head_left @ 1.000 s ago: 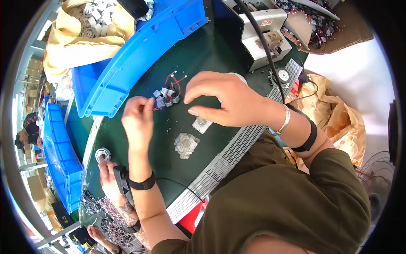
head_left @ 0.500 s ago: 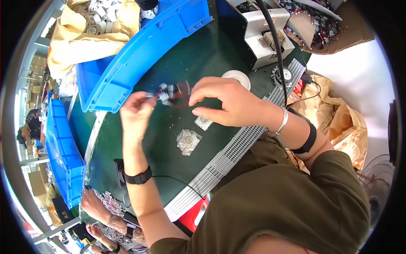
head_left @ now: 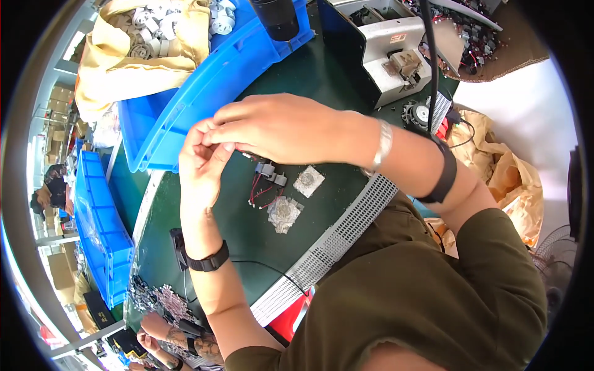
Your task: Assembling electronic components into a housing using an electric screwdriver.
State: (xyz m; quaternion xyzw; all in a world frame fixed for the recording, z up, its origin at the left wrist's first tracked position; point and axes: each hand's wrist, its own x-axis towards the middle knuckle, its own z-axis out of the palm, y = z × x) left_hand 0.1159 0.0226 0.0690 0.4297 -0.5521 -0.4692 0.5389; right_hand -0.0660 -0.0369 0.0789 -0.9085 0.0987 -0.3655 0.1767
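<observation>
My left hand (head_left: 201, 154) and my right hand (head_left: 266, 127) meet over the green table, beside the blue bin. Both sets of fingers are closed and pressed together at the tips; whatever is between them is hidden. Just below my right hand is a cluster of small grey parts with red and black wires (head_left: 270, 174). Its upper end disappears toward the fingers, and I cannot tell whether it hangs or lies on the table. Two crumpled silvery-white pieces, a squarish one (head_left: 308, 181) and a rougher one (head_left: 284, 214), lie nearby.
A blue bin (head_left: 204, 93) holds a yellow bag of white parts (head_left: 145, 31). A metal fixture (head_left: 402, 62) stands at the far right, near a carton of wired parts (head_left: 482, 46). Perforated metal strip (head_left: 337, 241) edges the table (head_left: 241, 226). Another person's hands (head_left: 154, 328) are lower left.
My right hand has moved left to meet my left hand. The wired cluster, earlier between my hands, is now lower, beneath my right hand. The view has shifted slightly.
</observation>
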